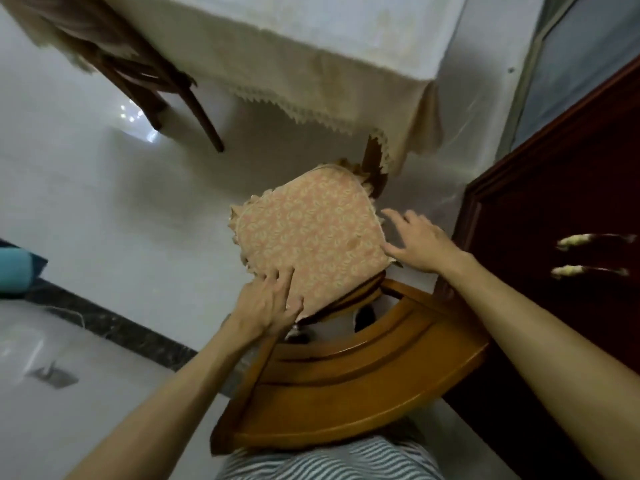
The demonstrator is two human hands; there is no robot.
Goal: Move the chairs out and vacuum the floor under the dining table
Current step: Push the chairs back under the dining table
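Glossy white floor [104,202] fills most of the view, crossed at the left by a dark strip [114,323]. At the top stands the dining table [311,64] under a cream lace-edged cloth, with a second chair [145,81] tucked in at its left corner. The nearer wooden chair [346,386] stands clear of the table, just beside a dark red cabinet [554,220], its curved back towards the person and a pink patterned cushion [311,237] on its seat. The left hand [266,303] lies with straight fingers on the cushion's near corner. The right hand [419,244] is spread wide at the cushion's right edge, gripping nothing
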